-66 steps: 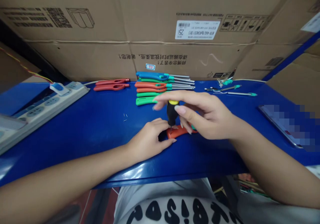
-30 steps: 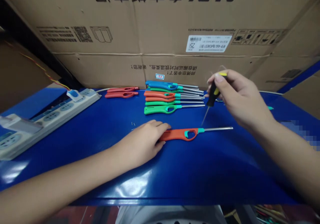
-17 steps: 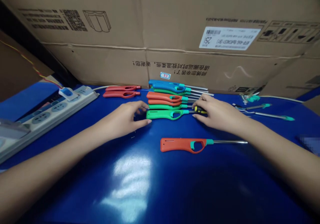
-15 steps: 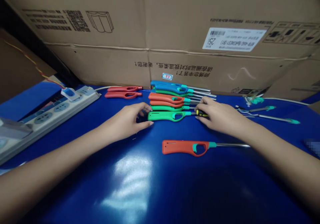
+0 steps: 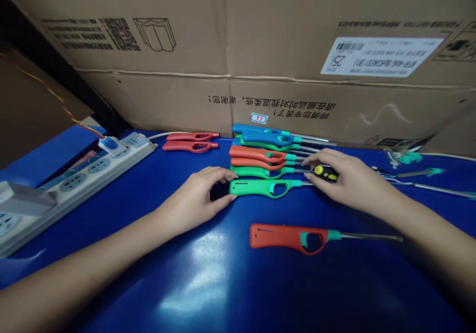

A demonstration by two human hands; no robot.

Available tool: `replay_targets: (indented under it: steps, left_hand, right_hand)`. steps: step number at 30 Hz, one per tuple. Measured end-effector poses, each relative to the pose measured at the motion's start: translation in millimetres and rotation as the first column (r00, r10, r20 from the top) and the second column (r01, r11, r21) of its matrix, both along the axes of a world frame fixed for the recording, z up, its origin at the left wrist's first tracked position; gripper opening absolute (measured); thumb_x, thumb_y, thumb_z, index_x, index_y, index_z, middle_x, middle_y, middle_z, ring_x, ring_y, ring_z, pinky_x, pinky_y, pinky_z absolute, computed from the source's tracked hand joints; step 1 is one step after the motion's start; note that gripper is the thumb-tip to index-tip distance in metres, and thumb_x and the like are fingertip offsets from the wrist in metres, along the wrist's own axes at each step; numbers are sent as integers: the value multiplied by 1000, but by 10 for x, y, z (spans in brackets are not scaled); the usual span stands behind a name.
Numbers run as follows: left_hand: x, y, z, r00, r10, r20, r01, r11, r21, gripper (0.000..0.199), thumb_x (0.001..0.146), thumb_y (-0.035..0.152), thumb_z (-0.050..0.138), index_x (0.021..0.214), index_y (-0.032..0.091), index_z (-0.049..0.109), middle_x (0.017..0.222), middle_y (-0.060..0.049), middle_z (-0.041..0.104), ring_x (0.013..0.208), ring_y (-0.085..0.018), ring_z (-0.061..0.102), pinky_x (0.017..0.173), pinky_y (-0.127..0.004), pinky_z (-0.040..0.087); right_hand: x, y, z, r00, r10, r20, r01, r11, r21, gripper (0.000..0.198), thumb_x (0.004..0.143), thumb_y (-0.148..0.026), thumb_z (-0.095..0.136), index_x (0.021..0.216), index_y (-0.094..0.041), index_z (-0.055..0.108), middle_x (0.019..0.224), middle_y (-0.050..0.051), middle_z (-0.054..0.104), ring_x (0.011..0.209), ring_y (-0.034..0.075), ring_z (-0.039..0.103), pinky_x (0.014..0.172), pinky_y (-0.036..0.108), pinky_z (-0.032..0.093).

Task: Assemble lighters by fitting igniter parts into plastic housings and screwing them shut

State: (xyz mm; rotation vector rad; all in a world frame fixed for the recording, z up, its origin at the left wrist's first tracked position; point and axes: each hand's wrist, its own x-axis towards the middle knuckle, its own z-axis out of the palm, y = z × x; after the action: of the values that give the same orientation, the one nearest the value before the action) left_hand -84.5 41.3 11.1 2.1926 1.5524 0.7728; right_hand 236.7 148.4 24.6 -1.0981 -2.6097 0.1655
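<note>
My left hand (image 5: 201, 196) has its thumb and index fingertips on either side of the butt end of a green gas lighter (image 5: 253, 187), the nearest in a row. A black and yellow screwdriver (image 5: 326, 173) sits in my right hand (image 5: 345, 176); its shaft is not visible. The fingertips of this hand are by the metal tube of the green lighter. Behind lie another green lighter (image 5: 256, 170), orange lighters (image 5: 255, 152) and blue lighters (image 5: 260, 137), side by side. Nearer to me, an orange-red lighter (image 5: 277, 235) lies apart on the blue table (image 5: 193, 293).
Two red lighter handles (image 5: 191, 147) lie at the back left, near a white power strip (image 5: 85, 171) with a plug in it. Loose metal tubes (image 5: 439, 188) and teal bits (image 5: 411, 158) are at the right. A large cardboard box (image 5: 275, 25) stands behind everything.
The view has shifted a little and come closer. The nearest green lighter lies slightly farther from its neighbour, toward me. More of the screwdriver handle shows in my right hand.
</note>
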Motion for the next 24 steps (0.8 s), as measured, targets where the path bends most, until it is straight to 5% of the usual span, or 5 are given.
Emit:
replay_targets:
  steps: [8,15,18,24]
  left_hand:
    - [-86,230,49,985,143,93,-152,984,91,40,89,41,69,121,19,59,112,-8,68,96,-22,67,81,-37,57]
    - [-39,503,28,966,145,213,-150,989,7,41,91,40,66,123,15,63,106,-8,73,92,-22,69,82,-38,57]
    - [-45,533,-3,946,126,298,-148,987,53,34,87,33,71,116,17,64,102,-7,72,92,-21,68,84,-37,56]
    - [-51,525,-27,924,68,377,-108,990,85,31,83,26,74,111,17,64,101,-6,70,91,-20,68,86,-37,56]
  right_hand:
    - [-58,128,-11,980,-177,88,166,978,123,37,92,-33,57,126,-20,60,126,12,62,96,30,70,70,38,56]
    - [-122,300,54,950,-96,296,62,991,121,21,92,-18,50,105,-17,66,119,11,66,95,28,70,68,36,53]
    - [-93,283,43,965,-112,237,72,983,172,17,88,-17,52,101,-19,64,116,9,68,89,27,71,63,35,52]
    - [-9,336,-16,998,-14,63,5,990,141,16,84,-16,52,97,-21,61,107,9,72,94,28,71,78,39,55]
